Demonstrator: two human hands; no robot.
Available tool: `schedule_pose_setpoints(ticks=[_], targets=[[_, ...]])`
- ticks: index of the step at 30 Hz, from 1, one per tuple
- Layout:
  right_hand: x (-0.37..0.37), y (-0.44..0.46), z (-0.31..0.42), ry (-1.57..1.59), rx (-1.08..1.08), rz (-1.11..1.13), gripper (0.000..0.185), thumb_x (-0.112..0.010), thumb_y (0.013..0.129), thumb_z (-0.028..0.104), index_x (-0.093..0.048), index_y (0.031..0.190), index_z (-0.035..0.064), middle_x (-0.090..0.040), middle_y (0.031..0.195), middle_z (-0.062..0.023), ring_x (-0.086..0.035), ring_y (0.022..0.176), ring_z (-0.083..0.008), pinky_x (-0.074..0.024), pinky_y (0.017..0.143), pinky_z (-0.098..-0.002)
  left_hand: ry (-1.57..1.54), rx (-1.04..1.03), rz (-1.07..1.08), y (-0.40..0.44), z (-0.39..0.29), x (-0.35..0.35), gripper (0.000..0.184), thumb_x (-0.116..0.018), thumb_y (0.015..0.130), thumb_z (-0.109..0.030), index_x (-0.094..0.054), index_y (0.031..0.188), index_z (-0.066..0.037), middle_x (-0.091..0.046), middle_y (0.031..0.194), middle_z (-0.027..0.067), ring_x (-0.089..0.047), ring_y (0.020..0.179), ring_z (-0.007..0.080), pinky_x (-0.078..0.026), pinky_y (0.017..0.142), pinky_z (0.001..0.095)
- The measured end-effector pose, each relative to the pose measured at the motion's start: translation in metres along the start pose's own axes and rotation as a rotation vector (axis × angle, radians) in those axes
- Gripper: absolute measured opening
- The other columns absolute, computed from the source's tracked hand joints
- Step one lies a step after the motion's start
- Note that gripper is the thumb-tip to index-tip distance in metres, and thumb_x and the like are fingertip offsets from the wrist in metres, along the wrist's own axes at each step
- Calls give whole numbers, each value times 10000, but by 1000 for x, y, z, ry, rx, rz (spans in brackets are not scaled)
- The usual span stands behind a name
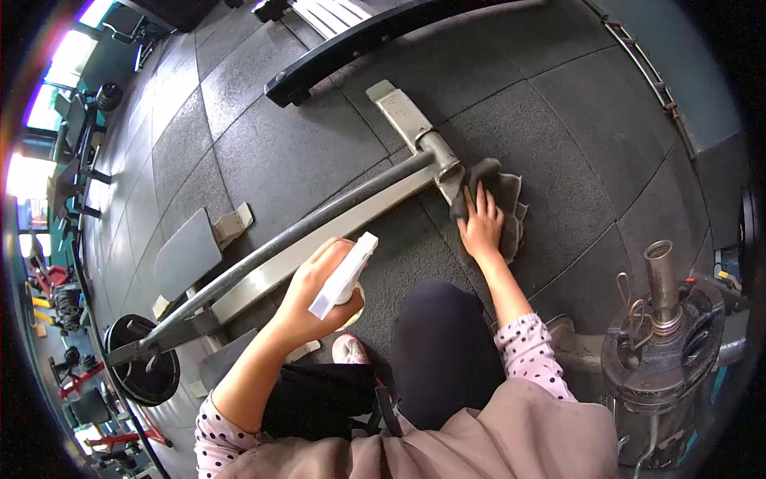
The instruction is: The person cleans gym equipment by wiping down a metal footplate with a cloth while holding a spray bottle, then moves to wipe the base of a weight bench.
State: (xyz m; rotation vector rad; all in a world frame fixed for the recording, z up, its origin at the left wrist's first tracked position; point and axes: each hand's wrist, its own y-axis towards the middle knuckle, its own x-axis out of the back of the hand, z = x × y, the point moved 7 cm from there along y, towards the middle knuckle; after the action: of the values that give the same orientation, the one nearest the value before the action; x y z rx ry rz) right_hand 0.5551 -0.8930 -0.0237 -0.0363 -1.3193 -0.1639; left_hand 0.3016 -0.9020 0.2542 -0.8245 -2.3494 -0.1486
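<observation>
My left hand point(302, 297) is closed around the neck of a spray bottle with a white trigger head point(348, 275); most of the bottle is hidden behind my fingers. My right hand point(482, 227) presses a dark grey cloth point(511, 209) against the near end of a pale metal crossbar point(401, 114), part of a gym machine's frame. The cloth bunches up around that end and hides it. A dark round bar point(319, 217) meets the crossbar beside the cloth and slopes down to the left.
A black weight plate point(142, 359) and a grey foot plate point(188, 249) are at the left. Close on my right stands a metal post point(661, 275) on stacked weights. A curved black frame point(383, 40) crosses the rubber-tiled floor point(550, 152) ahead.
</observation>
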Motion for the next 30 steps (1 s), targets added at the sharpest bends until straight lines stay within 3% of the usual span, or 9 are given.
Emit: schedule_pose_setpoints(ticks=[7, 10, 13, 16, 18, 20, 23, 27, 30], targets=[[28, -76, -23, 185, 84, 77, 654, -549, 861, 238, -364, 1480, 132, -262, 1569, -89, -207, 1441, -373, -266, 1127, -515, -28, 23, -22, -5, 1, 12, 374, -638, 727, -29, -534, 1086, -26, -538, 978, 95, -577, 911, 201, -458, 826, 313], [-49, -112, -108, 939, -167, 119, 534, -469, 890, 205, -458, 1401, 49, -457, 1435, -173, -430, 1319, -354, -332, 1105, -421, -4, -73, -48, -9, -7, 17, 365, -645, 693, -42, -549, 1043, 0, -543, 993, 143, -574, 938, 297, -455, 851, 358], [-4, -118, -109, 1926, -950, -52, 524, -555, 810, 299, -555, 1278, 63, -553, 1311, -106, -511, 1215, -287, -389, 1047, -414, -7, -47, -45, -14, -4, 19, 365, -644, 681, -41, -547, 1029, 9, -547, 1004, 151, -567, 949, 309, -452, 862, 362], [64, -91, -93, 2335, -662, -167, 601, -460, 895, 423, -484, 1352, 33, -496, 1389, -145, -464, 1287, -330, -381, 1065, -503, -5, -40, -60, -17, -4, 23, 370, -643, 671, -42, -543, 1023, 15, -549, 1000, 157, -565, 950, 314, -450, 864, 362], [111, -81, -69, 2432, -484, -126, 829, -392, 914, 686, -408, 1408, 21, -433, 1444, -164, -411, 1332, -333, -352, 1090, -543, -10, -27, -62, -17, -8, 24, 369, -641, 669, -42, -543, 1020, 16, -550, 994, 159, -568, 935, 318, -454, 852, 364], [131, -75, -58, 2437, -312, -95, 891, -381, 885, 733, -384, 1425, 24, -435, 1438, -174, -443, 1306, -342, -369, 1084, -540, -10, -50, -72, -17, -12, 25, 368, -640, 668, -42, -544, 1018, 17, -549, 984, 158, -571, 916, 319, -458, 837, 363], [145, -66, -64, 2156, -588, -300, 811, -425, 910, 651, -383, 1426, 27, -444, 1425, -186, -493, 1260, -352, -414, 1046, -533, -2, -113, -99, -16, -17, 28, 365, -641, 666, -43, -546, 1014, 16, -545, 961, 152, -575, 884, 315, -463, 811, 359], [171, -66, -54, 2183, -688, -216, 711, -478, 827, 453, -424, 1389, 20, -484, 1381, -191, -525, 1223, -364, -447, 1006, -517, -20, -108, -123, -13, -20, 31, 357, -640, 665, -48, -547, 1005, 11, -538, 932, 143, -575, 852, 308, -463, 792, 353], [182, -69, -64, 2234, -674, -272, 709, -513, 809, 485, -454, 1357, 39, -508, 1339, -179, -545, 1186, -356, -482, 970, -506, -8, -118, -155, -10, -16, 35, 333, -634, 655, -52, -548, 974, -5, -543, 908, 139, -576, 847, 310, -459, 788, 354]])
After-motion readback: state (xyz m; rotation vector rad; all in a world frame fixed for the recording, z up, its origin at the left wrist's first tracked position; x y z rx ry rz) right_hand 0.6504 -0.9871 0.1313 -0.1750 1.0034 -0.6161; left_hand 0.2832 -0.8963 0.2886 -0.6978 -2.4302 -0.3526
